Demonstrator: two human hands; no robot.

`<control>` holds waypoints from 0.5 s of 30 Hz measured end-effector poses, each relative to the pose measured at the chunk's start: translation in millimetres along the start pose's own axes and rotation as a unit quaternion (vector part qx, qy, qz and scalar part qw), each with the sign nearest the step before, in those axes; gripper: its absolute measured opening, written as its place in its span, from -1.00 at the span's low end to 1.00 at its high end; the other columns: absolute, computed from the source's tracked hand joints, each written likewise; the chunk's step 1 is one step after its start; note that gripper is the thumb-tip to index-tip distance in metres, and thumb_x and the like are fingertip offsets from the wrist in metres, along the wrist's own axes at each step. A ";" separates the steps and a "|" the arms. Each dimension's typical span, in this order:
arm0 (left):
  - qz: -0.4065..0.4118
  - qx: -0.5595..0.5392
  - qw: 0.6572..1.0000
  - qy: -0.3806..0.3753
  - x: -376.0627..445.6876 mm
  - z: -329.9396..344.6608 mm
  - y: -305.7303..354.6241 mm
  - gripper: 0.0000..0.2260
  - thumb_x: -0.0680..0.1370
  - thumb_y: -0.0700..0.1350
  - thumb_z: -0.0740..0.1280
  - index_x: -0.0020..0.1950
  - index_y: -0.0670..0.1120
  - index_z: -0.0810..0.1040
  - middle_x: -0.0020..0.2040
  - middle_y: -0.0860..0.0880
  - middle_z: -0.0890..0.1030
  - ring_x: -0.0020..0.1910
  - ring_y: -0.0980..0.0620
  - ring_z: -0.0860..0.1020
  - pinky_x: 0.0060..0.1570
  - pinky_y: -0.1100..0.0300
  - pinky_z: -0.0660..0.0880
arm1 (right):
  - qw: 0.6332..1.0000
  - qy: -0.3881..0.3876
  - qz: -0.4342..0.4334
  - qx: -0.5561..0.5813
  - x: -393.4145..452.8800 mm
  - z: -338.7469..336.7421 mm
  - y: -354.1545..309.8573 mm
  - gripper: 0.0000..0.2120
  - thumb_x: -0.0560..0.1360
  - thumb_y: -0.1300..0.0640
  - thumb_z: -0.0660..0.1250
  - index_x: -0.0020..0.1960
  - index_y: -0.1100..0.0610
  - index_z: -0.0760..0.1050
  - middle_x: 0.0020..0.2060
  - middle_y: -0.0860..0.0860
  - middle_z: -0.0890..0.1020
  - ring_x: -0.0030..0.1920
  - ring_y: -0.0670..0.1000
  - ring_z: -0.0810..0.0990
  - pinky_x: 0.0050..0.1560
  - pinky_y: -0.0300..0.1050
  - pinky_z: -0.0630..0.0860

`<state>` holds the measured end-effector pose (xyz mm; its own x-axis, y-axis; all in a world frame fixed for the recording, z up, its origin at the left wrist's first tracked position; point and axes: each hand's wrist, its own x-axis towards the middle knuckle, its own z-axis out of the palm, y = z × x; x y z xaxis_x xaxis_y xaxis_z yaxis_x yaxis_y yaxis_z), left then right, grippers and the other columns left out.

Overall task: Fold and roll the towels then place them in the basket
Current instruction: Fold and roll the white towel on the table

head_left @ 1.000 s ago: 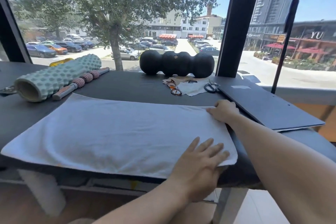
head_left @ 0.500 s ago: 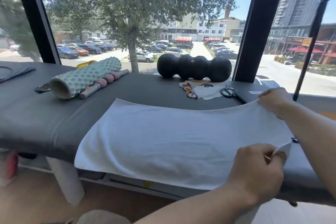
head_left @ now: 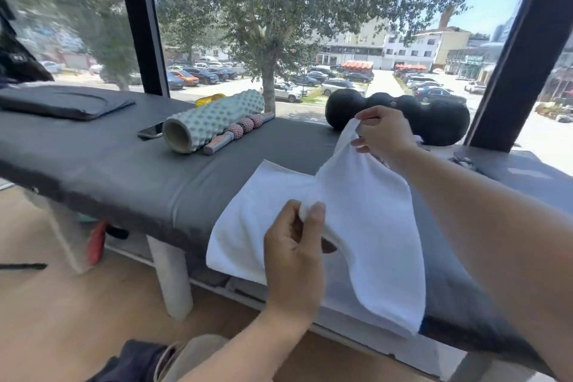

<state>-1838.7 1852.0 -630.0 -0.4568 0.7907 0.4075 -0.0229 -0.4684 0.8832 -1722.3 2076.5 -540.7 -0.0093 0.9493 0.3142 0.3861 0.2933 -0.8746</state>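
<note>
One towel (head_left: pixel 366 214), two hands' fingers (head_left: pixel 313 220) pinching.

There is one view only, from a wide-angle camera worn on the person's head. It looks forward and down across the grey padded tabletop (head_left: pixel 124 164), which runs slantwise from the left edge to the lower right. The camera stands at the tabletop's near long side, close enough that both forearms fill the lower right. Beyond the tabletop's far side it faces the window (head_left: pixel 310 25), whose dark frames lean outward from lens distortion.
</note>
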 end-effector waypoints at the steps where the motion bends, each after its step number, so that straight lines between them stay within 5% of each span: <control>1: -0.007 -0.005 1.000 0.020 4.6 -11.5 -0.8 -0.63 0.65 -0.12 0.30 -0.31 -0.19 0.31 -0.38 -0.18 0.33 -0.34 -0.01 0.41 -0.25 0.05 0.54 | 1.000 0.012 -0.013 -0.014 -1.1 18.6 -2.6 -0.82 0.54 0.25 0.31 0.07 0.07 0.62 -0.01 -0.03 0.69 -0.27 0.06 0.75 -0.17 0.03 0.71; 5: -0.025 -0.008 0.998 0.061 17.9 -48.9 -3.1 -0.66 0.66 -0.12 0.27 -0.25 -0.27 0.39 -0.25 -0.33 0.47 -0.25 -0.14 0.52 -0.16 0.02 0.65 | 0.995 0.047 -0.029 -0.084 2.9 79.3 -10.3 -0.94 0.41 -0.03 0.32 -0.15 -0.18 0.56 -0.15 -0.17 0.70 -0.19 0.03 0.73 -0.05 0.08 0.67; 10: -0.023 0.029 0.995 0.094 24.8 -84.5 -10.1 -0.58 0.59 0.04 0.33 -0.29 -0.24 0.36 -0.31 -0.32 0.41 -0.34 -0.12 0.38 -0.29 0.26 0.45 | 0.980 0.056 -0.027 -0.188 4.0 132.8 -16.5 -0.85 0.46 -0.03 0.29 -0.01 -0.14 0.59 -0.04 -0.09 0.70 0.04 0.04 0.65 0.09 -0.05 0.56; 15: -0.106 0.079 0.983 0.129 23.6 -112.9 -30.9 -0.62 0.63 -0.02 0.32 -0.21 -0.31 0.45 -0.21 -0.33 0.54 -0.14 -0.30 0.54 -0.08 -0.11 0.59 | 0.960 0.021 -0.030 -0.279 4.9 172.1 -12.4 -0.79 0.48 0.06 0.30 0.07 -0.11 0.61 0.06 -0.03 0.67 0.13 0.12 0.63 0.07 -0.09 0.46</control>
<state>-1949.1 1840.6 -673.9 -0.6670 0.7284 0.1564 -0.0131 -0.2214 0.9751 -1885.9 2097.0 -591.8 -0.0147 0.9236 0.3831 0.8198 0.2305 -0.5242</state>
